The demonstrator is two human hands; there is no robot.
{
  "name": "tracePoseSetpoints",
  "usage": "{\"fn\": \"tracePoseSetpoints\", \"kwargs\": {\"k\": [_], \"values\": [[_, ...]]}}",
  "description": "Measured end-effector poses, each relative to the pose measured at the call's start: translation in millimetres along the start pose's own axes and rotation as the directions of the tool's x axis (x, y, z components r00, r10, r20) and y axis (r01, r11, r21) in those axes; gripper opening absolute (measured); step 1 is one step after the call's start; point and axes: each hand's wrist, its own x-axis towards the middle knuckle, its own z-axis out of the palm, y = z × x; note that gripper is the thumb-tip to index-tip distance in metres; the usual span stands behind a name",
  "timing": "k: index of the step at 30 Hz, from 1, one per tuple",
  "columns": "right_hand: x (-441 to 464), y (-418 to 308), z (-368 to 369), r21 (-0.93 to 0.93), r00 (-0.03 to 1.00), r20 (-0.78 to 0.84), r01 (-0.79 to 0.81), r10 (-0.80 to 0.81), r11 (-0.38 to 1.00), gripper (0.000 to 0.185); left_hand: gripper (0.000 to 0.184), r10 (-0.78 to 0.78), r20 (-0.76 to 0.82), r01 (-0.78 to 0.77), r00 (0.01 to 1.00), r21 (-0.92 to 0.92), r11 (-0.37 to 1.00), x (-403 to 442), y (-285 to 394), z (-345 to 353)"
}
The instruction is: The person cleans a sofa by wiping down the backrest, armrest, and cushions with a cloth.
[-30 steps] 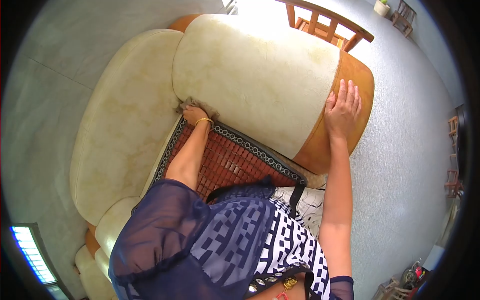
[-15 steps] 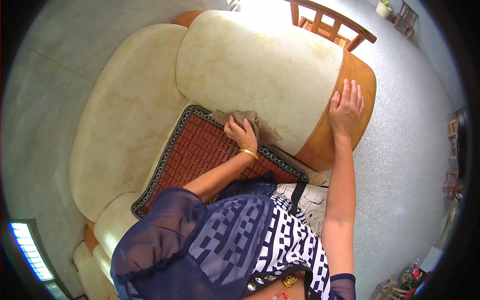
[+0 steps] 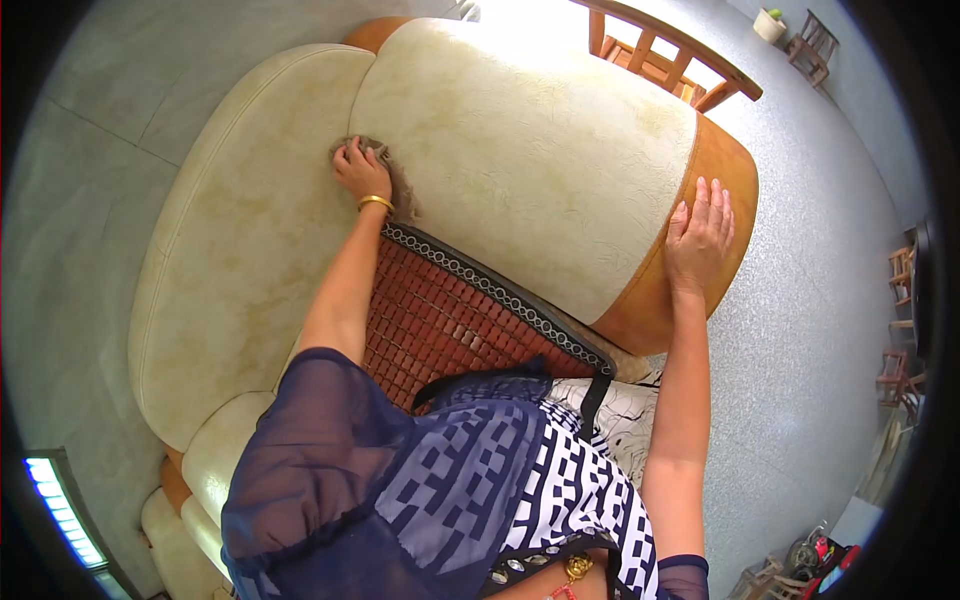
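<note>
My left hand (image 3: 363,172), with a gold bangle at the wrist, presses a crumpled brown cloth (image 3: 400,188) into the seam where the cream sofa's backrest (image 3: 250,220) meets its armrest (image 3: 520,150). Its fingers curl over the cloth, and part of it is hidden under the palm. Out on the orange-brown front panel (image 3: 640,315) of the armrest rests my right hand (image 3: 702,240), holding nothing, fingers extended and the palm down.
A red-brown tile mat (image 3: 440,320) with a dark patterned border covers the seat. Behind the armrest stands a wooden chair (image 3: 660,60). Grey floor (image 3: 810,300) runs along the right, with small chairs (image 3: 812,48) and a potted plant (image 3: 769,25) farther off.
My left hand has moved with the cloth from the lower inner side of the armrest, up and left to the backrest seam. The right hand stays on the front panel.
</note>
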Motion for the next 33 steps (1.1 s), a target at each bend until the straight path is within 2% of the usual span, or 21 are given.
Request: {"fn": "tracePoseSetpoints", "kwargs": {"k": [2, 5, 7, 8, 10, 12, 13, 14, 16, 18, 19, 21, 22, 24, 25, 27, 28, 30, 31, 33], "values": [[-1, 0, -1, -0.008, 1.0, -0.002, 0.001, -0.001, 1.0, 0.043, 0.033, 0.046, 0.051, -0.047, 0.998, 0.033, 0.998, 2, -4, 2], [1, -5, -3, -0.05, 1.0, -0.002, -0.017, 0.017, 0.999, 0.044, 0.032, -0.012, -0.009, 0.012, 1.0, 0.059, 0.998, 0, 15, -1], [1, -6, -4, -0.062, 1.0, -0.004, -0.02, 0.02, 0.998, 0.044, 0.033, -0.233, 0.019, 0.231, 0.972, 0.072, 0.97, -9, 44, -12], [1, -5, -4, -0.075, 0.999, -0.005, -0.034, 0.034, 0.997, 0.044, 0.033, -0.222, 0.03, 0.22, 0.975, 0.06, 0.974, -16, 58, -16], [1, -5, -3, -0.065, 1.0, -0.016, -0.011, 0.01, 0.998, 0.044, 0.033, -0.069, -0.002, 0.069, 0.998, 0.014, 0.997, -35, 77, -26], [1, -6, -3, -0.054, 1.0, -0.022, -0.018, 0.017, 0.998, 0.044, 0.036, -0.014, 0.008, 0.014, 1.0, -0.032, 0.999, -50, 102, -35], [1, -6, -3, -0.056, 1.0, -0.022, -0.015, 0.014, 0.998, 0.044, 0.037, 0.063, 0.014, -0.061, 0.998, -0.095, 0.994, -57, 115, -39], [1, -6, -4, -0.059, 1.0, -0.024, -0.011, 0.009, 0.998, 0.044, 0.038, 0.139, 0.013, -0.135, 0.99, -0.16, 0.978, -64, 129, -45], [1, -5, -3, -0.065, 0.999, -0.031, -0.013, 0.011, 0.998, 0.044, 0.039, 0.171, 0.054, -0.156, 0.984, -0.205, 0.966, -77, 163, -62], [0, -6, -4, -0.044, 0.999, -0.037, -0.016, 0.014, 0.999, 0.044, 0.039, 0.364, 0.087, -0.321, 0.927, -0.315, 0.893, -89, 194, -77], [0, -6, -5, -0.042, 0.999, -0.033, -0.021, 0.02, 0.999, 0.044, 0.039, 0.37, 0.087, -0.324, 0.925, -0.327, 0.888, -96, 210, -84], [0, -7, -6, -0.036, 0.999, -0.038, -0.032, 0.031, 0.999, 0.044, 0.04, 0.539, 0.161, -0.443, 0.827, -0.403, 0.8, -109, 240, -96], [1, -6, -6, -0.018, 0.999, -0.04, -0.035, 0.035, 0.999, 0.044, 0.04, 0.546, 0.156, -0.446, 0.823, -0.417, 0.792, -115, 253, -102], [1, -3, -6, -0.018, 0.998, -0.045, -0.045, 0.044, 0.999, 0.043, 0.042, 0.675, 0.152, -0.542, 0.722, -0.482, 0.689, -125, 277, -110], [1, -1, -5, 0.037, 0.999, -0.021, -0.032, 0.032, 0.999, 0.043, 0.042, 0.681, 0.14, -0.545, 0.719, -0.494, 0.677, -130, 287, -113], [4, 10, -8, 0.11, 0.999, 0.037, 0.007, -0.011, 0.994, 0.042, 0.045, 0.836, 0.118, -0.647, 0.536, -0.579, 0.496, -137, 303, -119], [5, 15, -12, 0.095, 1.0, 0.027, -0.001, -0.002, 0.995, 0.042, 0.045, 0.841, 0.102, -0.65, 0.531, -0.588, 0.482, -137, 309, -118], [-1, 25, -25, 0.104, 0.999, 0.053, 0.005, -0.01, 0.995, 0.042, 0.047, 0.913, 0.049, -0.685, 0.405, -0.645, 0.339, -135, 320, -114], [-10, 25, -26, 0.01, 1.0, 0.008, -0.011, 0.011, 1.0, 0.042, 0.047, 0.925, 0.063, -0.679, 0.375, -0.66, 0.321, -130, 324, -114], [-22, 22, -26, -0.024, 0.998, -0.008, -0.066, 0.066, 0.998, 0.043, 0.047, 0.936, 0.046, -0.685, 0.348, -0.669, 0.288, -120, 332, -111]]}}
